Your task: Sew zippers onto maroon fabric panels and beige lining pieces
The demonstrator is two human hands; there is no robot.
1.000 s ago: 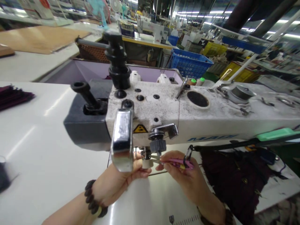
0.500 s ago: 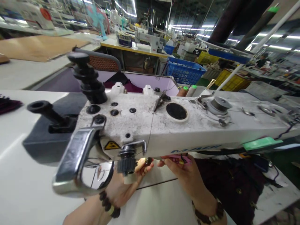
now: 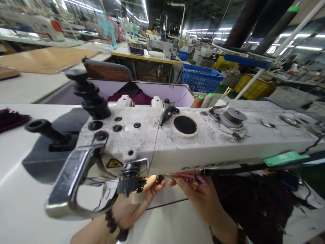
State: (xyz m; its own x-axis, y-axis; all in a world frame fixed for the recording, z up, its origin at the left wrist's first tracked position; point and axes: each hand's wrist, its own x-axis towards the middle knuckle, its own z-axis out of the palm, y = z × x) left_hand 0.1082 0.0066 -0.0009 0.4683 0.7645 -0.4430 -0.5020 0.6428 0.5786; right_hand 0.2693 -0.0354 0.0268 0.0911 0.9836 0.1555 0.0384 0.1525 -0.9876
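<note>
Under the arm of a white sewing machine, both my hands work close together. My left hand is palm up, its fingers curled around a small dark metallic piece at the fingertips; the machine's front parts hide some of it. My right hand grips pink thread snips, their metal tip pointing left at the piece, with a narrow gap between. The machine arm covers the tops of the fingers. A chrome lever and a black tension knob stand in front of my left hand.
Dark cloth lies on the white table right of my right hand. Maroon pieces lie at the far left. Behind the machine are a lilac-lined bin, thread cones and a blue basket.
The view has tilted up and shifted slightly, so the machine sits a little lower and further left. The snips' metal tip shows more clearly. Both hands keep their holds.
</note>
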